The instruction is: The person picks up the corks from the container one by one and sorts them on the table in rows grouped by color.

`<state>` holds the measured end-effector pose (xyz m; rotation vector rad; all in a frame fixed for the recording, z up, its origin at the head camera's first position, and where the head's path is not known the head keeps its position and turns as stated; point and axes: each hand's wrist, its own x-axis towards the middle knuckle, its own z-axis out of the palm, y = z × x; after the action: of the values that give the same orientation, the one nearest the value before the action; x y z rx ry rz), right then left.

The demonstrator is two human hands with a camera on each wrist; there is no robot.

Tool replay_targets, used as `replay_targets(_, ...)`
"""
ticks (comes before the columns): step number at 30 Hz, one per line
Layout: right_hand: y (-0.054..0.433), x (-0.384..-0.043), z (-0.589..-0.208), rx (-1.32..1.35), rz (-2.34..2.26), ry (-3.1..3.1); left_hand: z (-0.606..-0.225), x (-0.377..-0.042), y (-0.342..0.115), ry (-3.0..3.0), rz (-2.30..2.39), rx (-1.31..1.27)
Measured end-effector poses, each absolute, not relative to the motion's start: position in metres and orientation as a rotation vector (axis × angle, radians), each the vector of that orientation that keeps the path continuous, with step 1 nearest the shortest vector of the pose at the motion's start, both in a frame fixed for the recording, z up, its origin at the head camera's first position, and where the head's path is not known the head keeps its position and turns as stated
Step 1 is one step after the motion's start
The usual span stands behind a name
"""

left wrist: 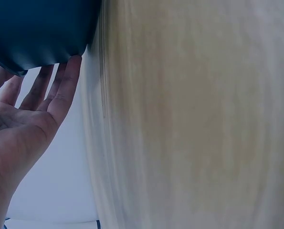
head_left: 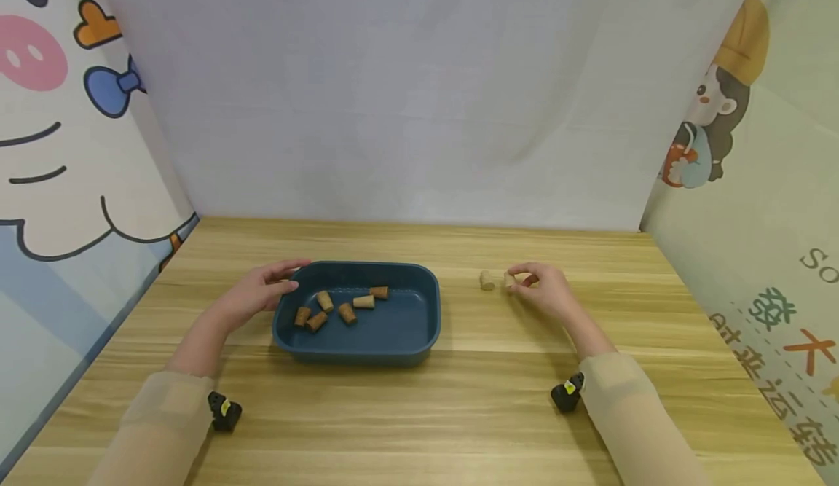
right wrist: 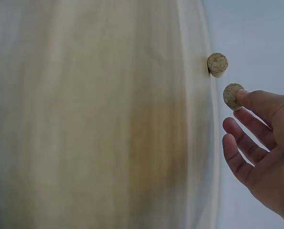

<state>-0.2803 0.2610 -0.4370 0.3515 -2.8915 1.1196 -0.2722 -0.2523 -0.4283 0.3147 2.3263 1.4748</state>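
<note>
Picking up seems the step in hand beside the dark-blue, rectangular, plastic-looking bin [head_left: 393,356]; the next move likely calls for a steady pinch. At the bin's left end, the left hand [head_left: 254,295] touches it, fingers fairly straight; to its right, the right hand [head_left: 547,293] pinches a pale, cylindrical cork [right wrist: 231,97].

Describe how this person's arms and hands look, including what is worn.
Plain beige sleeves end short of the wrists; beside each cuff sits a small, boxy black device with a yellow mark. The left hand and right hand wear no gloves.
</note>
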Motion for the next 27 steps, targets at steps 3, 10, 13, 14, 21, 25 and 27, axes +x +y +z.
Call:
replay_targets(3,0.262,-0.283,-0.438,0.346,1.109,-2.902,-0.428,-0.272,-0.252,2.328,1.476,0.312)
replay_targets(10,0.261,-0.291,-0.438,0.329,1.084,-2.975,-0.430,-0.273,-0.253,2.336,1.468,0.320)
replay_targets(13,0.260,-0.294,-0.437,0.310,1.074,-2.999,-0.430,-0.273,-0.253,2.336,1.471,0.322)
replay_targets(14,0.260,-0.295,-0.437,0.303,1.075,-3.004,-0.430,-0.273,-0.253,2.335,1.473,0.318)
replay_targets(21,0.260,-0.296,-0.436,0.270,1.089,-3.039,-0.429,-0.273,-0.253,2.320,1.485,0.309)
replay_targets(25,0.261,-0.297,-0.435,0.279,1.093,-3.044,-0.430,-0.274,-0.253,2.312,1.490,0.310)
replay_targets(27,0.261,-0.297,-0.435,0.292,1.090,-3.045,-0.430,-0.274,-0.254,2.311,1.491,0.312)
